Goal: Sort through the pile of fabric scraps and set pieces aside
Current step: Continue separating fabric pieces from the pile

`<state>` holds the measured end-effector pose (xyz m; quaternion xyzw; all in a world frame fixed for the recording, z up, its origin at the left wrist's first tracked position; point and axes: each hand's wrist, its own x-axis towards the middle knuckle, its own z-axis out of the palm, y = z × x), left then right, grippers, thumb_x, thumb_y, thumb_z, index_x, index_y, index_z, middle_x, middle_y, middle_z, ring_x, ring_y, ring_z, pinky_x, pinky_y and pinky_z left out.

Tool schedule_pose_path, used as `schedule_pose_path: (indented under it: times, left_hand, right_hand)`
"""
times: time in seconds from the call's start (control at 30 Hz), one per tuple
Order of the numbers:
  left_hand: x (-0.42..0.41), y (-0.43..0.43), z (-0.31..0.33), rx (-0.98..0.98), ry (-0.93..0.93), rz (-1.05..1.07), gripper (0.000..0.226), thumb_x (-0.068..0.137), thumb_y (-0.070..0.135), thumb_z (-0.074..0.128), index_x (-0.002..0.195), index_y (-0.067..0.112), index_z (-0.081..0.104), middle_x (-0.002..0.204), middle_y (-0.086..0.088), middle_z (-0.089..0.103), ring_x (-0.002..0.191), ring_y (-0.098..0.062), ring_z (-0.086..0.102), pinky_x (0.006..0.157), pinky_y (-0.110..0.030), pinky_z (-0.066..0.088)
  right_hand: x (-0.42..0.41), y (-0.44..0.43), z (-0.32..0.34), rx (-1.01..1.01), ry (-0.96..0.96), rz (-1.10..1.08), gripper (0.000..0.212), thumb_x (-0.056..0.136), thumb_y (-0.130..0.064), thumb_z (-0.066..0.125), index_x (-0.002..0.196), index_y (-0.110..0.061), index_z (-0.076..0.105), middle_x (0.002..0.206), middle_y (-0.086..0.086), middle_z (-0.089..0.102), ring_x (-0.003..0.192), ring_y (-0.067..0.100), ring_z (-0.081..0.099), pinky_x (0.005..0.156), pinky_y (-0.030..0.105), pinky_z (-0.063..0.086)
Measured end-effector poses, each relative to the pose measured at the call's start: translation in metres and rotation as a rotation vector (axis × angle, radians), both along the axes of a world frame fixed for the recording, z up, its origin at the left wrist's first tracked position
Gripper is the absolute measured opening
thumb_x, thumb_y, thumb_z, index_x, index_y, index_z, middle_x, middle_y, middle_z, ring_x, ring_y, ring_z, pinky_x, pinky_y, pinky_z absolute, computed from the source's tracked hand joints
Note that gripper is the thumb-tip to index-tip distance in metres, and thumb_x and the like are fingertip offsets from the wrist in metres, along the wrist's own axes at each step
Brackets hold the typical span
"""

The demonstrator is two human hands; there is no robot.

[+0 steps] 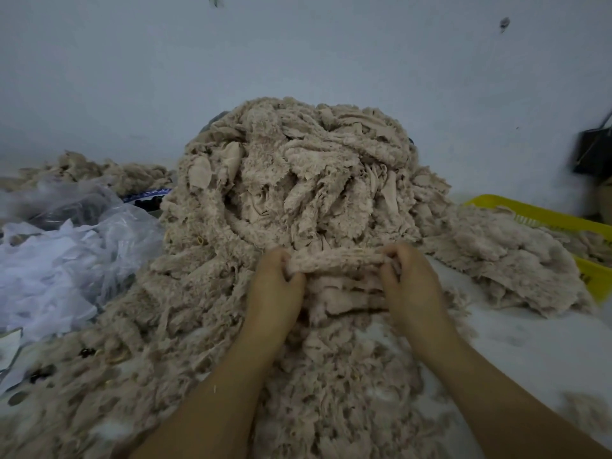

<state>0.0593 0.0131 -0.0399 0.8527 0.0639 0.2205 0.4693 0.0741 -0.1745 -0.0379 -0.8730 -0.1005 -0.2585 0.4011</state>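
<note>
1. Nearest us, our two bare forearms reach in. The left hand (276, 283) and the right hand (410, 279) each curl their fingers round one end of a fleecy beige strip (334, 260), which is stretched between them.
2. The main pile of beige fabric scraps (298, 180) rises against the pale wall, and the gripped strip lies against its lower slope.
3. To the right, a smaller heap (516, 260) of the same scraps spills over a yellow plastic basket (536, 217). We judge these to be pieces set aside.
4. To the left lies a clear plastic bag of white scraps (66, 260), with a low beige heap (99, 170) beyond it.
5. We judge the step in hand to be freeing one piece. It will go best if we lift with an even pull from both hands, so that tangled neighbours drop away and the slope is not dragged down.
6. We count two hands, one strip held, one main pile, two lesser beige heaps and one basket. How many plastic bags there are, we cannot tell.
</note>
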Motion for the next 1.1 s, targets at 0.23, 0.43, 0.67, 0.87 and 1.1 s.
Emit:
schedule_pose_path:
  times: [0.23, 0.43, 0.67, 0.87, 1.1]
  left_hand:
    - [0.007, 0.007, 0.000, -0.459, -0.063, 0.225, 0.013, 0.098, 0.017, 0.054, 0.110, 0.021, 0.056, 0.100, -0.001, 0.062, 0.078, -0.016, 0.057, 0.064, -0.029, 0.045]
    - [0.011, 0.021, -0.002, -0.521, -0.112, 0.362, 0.010, 0.101, 0.017, 0.047, 0.101, 0.024, 0.055, 0.111, -0.010, 0.060, 0.075, -0.013, 0.056, 0.063, -0.030, 0.045]
    - [-0.017, -0.028, 0.008, 0.046, -0.377, -0.302, 0.040, 0.097, 0.053, 0.039, 0.094, 0.026, 0.068, 0.095, 0.018, 0.060, 0.097, 0.000, 0.057, 0.082, -0.010, 0.040]
    - [-0.013, -0.029, 0.008, -0.322, -0.065, -0.288, 0.032, 0.098, 0.040, 0.057, 0.075, 0.018, 0.061, 0.064, 0.008, 0.053, 0.059, -0.008, 0.049, 0.057, -0.026, 0.041]
    - [-0.006, -0.020, 0.015, -1.100, 0.175, -0.354, 0.031, 0.095, 0.020, 0.052, 0.066, 0.010, 0.055, 0.077, -0.016, 0.062, 0.082, -0.029, 0.061, 0.092, -0.044, 0.052]
  right_hand:
    - [-0.008, 0.004, 0.005, 0.384, 0.019, 0.008, 0.025, 0.101, -0.015, 0.045, 0.092, -0.037, 0.046, 0.064, -0.001, 0.045, 0.041, 0.006, 0.036, 0.036, 0.018, 0.027]
    - [-0.003, -0.016, 0.018, 0.602, -0.115, -0.133, 0.017, 0.104, -0.022, 0.045, 0.095, -0.037, 0.044, 0.081, -0.014, 0.051, 0.055, -0.004, 0.048, 0.047, 0.017, 0.038]
    - [-0.015, 0.007, 0.016, 0.372, -0.060, 0.185, 0.034, 0.101, -0.013, 0.046, 0.096, -0.046, 0.046, 0.090, -0.038, 0.054, 0.074, -0.006, 0.056, 0.058, 0.010, 0.045]
    - [-0.021, 0.021, 0.014, 0.136, -0.112, 0.294, 0.034, 0.099, -0.015, 0.052, 0.093, -0.047, 0.044, 0.100, -0.019, 0.053, 0.094, -0.002, 0.052, 0.072, 0.009, 0.042]
    - [-0.016, 0.016, 0.011, 0.120, -0.217, 0.275, 0.031, 0.089, 0.001, 0.048, 0.090, -0.030, 0.045, 0.099, -0.038, 0.042, 0.092, 0.014, 0.044, 0.075, 0.028, 0.041]
